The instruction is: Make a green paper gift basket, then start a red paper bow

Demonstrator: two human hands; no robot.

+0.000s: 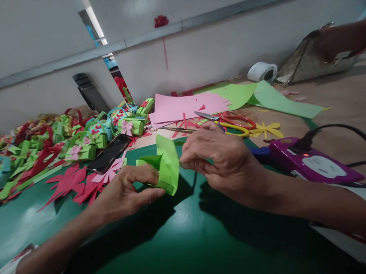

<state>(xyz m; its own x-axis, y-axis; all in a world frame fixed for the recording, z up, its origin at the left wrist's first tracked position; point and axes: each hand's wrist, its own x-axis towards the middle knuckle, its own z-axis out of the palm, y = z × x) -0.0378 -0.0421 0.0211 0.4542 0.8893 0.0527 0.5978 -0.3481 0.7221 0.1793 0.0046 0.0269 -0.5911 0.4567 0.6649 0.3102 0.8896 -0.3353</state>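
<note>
Both my hands hold a piece of folded light-green paper just above the dark green table. My left hand grips its lower left part, thumb on top and fingers curled beneath. My right hand pinches the paper's right edge between thumb and fingers. The paper is bent into an open, box-like fold.
A heap of small paper baskets and red paper flowers lies left, with a black phone. Pink sheets, green sheets, scissors, a purple power strip, a tape roll. Another person's arm touches a bag far right.
</note>
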